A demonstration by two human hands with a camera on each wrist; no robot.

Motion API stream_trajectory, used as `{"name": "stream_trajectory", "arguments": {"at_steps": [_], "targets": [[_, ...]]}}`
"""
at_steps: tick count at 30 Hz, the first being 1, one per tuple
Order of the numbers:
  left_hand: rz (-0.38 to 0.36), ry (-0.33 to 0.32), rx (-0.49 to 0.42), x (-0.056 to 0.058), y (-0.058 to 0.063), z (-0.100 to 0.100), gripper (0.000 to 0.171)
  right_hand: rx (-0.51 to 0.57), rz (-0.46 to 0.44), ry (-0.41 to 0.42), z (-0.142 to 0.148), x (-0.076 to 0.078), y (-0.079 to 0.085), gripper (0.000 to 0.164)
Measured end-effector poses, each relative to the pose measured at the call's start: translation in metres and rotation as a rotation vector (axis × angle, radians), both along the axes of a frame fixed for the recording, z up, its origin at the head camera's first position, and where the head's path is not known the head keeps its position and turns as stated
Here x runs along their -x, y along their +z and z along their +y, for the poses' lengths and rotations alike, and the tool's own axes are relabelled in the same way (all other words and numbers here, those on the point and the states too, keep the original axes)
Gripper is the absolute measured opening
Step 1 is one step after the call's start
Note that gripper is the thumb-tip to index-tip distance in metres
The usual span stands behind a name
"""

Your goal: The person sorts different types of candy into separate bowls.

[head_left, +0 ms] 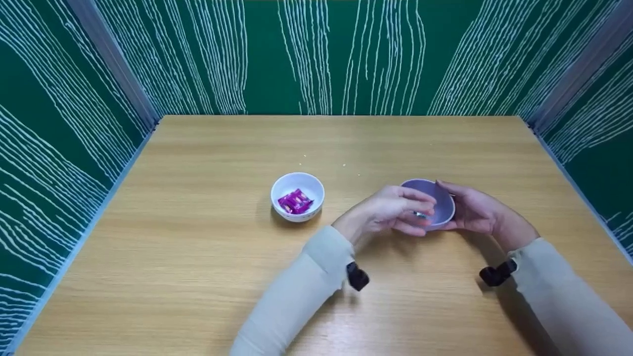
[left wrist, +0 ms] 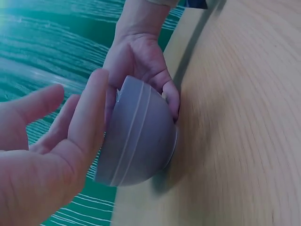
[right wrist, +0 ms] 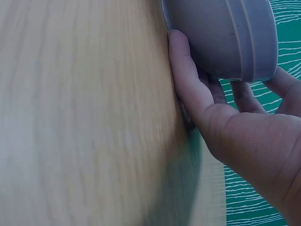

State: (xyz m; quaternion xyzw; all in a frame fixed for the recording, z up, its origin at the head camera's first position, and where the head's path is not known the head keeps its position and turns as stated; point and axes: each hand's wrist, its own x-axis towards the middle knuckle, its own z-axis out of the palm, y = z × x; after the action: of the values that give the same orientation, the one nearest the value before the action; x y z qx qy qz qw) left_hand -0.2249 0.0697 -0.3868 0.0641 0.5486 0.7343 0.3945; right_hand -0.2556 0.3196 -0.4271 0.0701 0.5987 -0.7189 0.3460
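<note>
On the right of the table, a purple-grey bowl (head_left: 443,213) is held at its right side by my right hand (head_left: 477,211), the thumb near the rim and fingers low along its wall. In the right wrist view, that bowl (right wrist: 214,35) has its outer wall against the fingers (right wrist: 182,54). My left hand (head_left: 395,210) hovers at the bowl's left edge, partly covering its opening. Its fingers (left wrist: 89,110) are loosely extended in the left wrist view, with nothing visibly gripped. A small shiny item (head_left: 420,214) shows between these fingers; whether it lies inside the bowl is unclear.
Left of the hands stands a white bowl (head_left: 278,207) containing shiny magenta packets (head_left: 295,201). Several tiny pale crumbs (head_left: 344,165) dot the wooden table (head_left: 198,277) behind it. Green panels with white lines (head_left: 267,59) border the back and sides.
</note>
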Motion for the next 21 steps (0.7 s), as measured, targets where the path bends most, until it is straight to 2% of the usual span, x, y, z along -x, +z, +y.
{"name": "stream_trajectory", "arguments": {"at_steps": [5,7,10,13,16,21], "targets": [[0.125,-0.215,0.173,-0.013,0.008,-0.029,0.029,-0.003,-0.005,-0.026,0.001,-0.002,0.000,0.049],[0.200,-0.300,0.257,-0.020,0.011,-0.045,0.031,-0.015,-0.010,-0.043,0.001,-0.003,0.000,0.050],[0.293,-0.386,0.355,-0.029,0.012,-0.076,0.034,-0.024,-0.019,-0.054,0.001,-0.004,0.000,0.052],[0.335,-0.412,0.390,-0.035,0.008,-0.107,0.039,-0.022,-0.008,-0.039,-0.001,-0.003,-0.001,0.055],[0.340,-0.402,0.411,-0.039,0.003,-0.133,0.042,-0.025,0.004,-0.039,-0.001,-0.002,0.000,0.058],[0.326,-0.364,0.493,-0.050,-0.013,-0.156,0.032,-0.047,0.009,-0.046,-0.001,-0.002,0.001,0.066]]}}
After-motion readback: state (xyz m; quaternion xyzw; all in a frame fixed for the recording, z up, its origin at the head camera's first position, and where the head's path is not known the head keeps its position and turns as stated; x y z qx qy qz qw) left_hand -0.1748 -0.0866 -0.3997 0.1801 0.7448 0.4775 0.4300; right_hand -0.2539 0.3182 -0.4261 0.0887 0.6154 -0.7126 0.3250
